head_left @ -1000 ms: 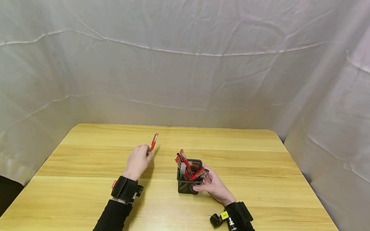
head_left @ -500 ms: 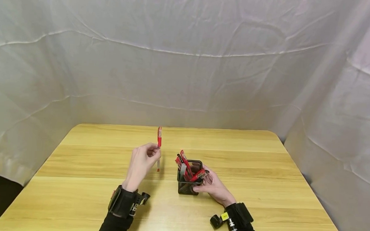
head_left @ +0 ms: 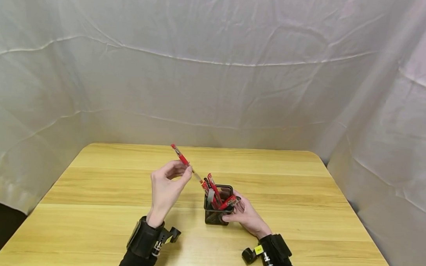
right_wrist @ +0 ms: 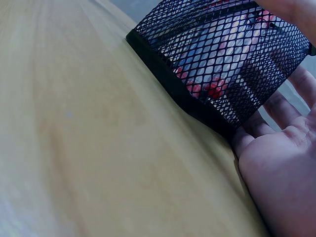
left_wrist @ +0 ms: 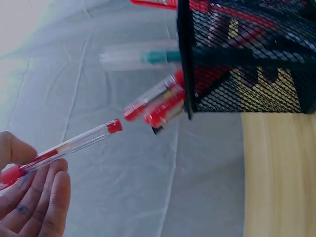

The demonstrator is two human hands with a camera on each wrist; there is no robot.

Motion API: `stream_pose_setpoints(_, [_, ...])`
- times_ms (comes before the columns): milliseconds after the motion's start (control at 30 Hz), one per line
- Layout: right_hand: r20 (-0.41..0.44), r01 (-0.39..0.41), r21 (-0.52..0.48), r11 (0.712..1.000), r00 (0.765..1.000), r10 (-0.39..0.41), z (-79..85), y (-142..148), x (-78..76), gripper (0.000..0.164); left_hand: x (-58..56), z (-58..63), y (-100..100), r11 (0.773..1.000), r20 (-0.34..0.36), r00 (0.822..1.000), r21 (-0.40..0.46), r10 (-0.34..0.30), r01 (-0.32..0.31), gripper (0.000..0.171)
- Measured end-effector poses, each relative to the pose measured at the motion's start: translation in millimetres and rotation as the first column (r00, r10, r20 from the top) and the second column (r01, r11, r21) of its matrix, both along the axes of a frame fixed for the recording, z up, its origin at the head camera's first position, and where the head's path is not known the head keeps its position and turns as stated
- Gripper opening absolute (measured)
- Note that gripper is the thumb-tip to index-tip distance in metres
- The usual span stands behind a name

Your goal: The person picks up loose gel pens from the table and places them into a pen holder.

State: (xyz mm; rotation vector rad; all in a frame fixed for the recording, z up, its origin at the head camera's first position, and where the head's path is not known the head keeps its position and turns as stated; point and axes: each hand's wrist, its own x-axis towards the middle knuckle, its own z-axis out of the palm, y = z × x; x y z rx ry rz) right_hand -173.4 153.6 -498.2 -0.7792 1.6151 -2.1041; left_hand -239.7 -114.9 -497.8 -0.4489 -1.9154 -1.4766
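Between thumb and fingers, my left hand pinches a red gel pen. The pen is tilted, red cap up and left, clear barrel sloping down right to the mesh pen holder's left side. In the left wrist view the red end of the pen is close to the pens in the holder, with a small gap. My right hand holds the black mesh pen holder at its right side, thumb in front. Several red pens and a clear-capped pen lean inside it.
The holder stands on a light wooden table. Grey cloth hangs behind the table and along both sides. A camera is strapped to each wrist.
My left hand has lifted the red pen off the table area and brought it right, turning it from upright to tilted toward the holder. The right hand and holder have stayed put.
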Motion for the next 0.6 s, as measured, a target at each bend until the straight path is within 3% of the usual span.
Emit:
stream_pose_setpoints(33, [0.0, 0.001, -0.001, 1.0, 1.0, -0.001, 0.1, -0.1, -0.1, 0.08, -1.4, -2.2, 0.7, 1.0, -0.016, 1.0, 0.011, -0.002, 0.003, 0.025])
stream_pose_setpoints(100, [-0.002, 0.002, -0.002, 1.0, 1.0, -0.002, 0.3, -0.4, -0.2, 0.08, 5.3, 9.0, 4.7, 1.0, -0.048, 0.999, 0.019, 0.0, 0.001, 0.027])
stream_pose_setpoints(267, [0.003, 0.008, 0.006, 1.0, 1.0, -0.008, 0.9, -1.3, -0.7, 0.08, 62.3, 103.9, 25.4, 0.999, -0.122, 0.992, 0.028, -0.012, 0.015, 0.018])
stream_pose_setpoints(333, [0.006, 0.009, 0.013, 1.0, 1.0, -0.009, 1.3, -1.7, -0.8, 0.08, 79.5, 132.3, 33.3, 0.999, -0.14, 0.99, 0.034, -0.009, 0.014, 0.014])
stream_pose_setpoints(433, [0.007, 0.01, 0.023, 1.0, 1.0, -0.01, 1.8, -2.3, -1.2, 0.08, 82.5, 139.4, 39.8, 1.0, -0.163, 0.987, 0.018, 0.004, -0.001, 0.013])
stream_pose_setpoints(500, [-0.004, 0.005, 0.018, 1.0, 1.0, -0.005, 1.8, -2.9, -2.1, 0.08, 77.6, 133.9, 43.7, 1.0, -0.219, 0.976, 0.019, -0.02, 0.024, 0.016])
stream_pose_setpoints(600, [-0.014, 0.0, 0.006, 1.0, 1.0, 0.0, 1.2, -3.4, -3.1, 0.079, 75.0, 130.1, 49.1, 0.998, -0.213, 0.975, -0.015, -0.06, 0.058, 0.013])
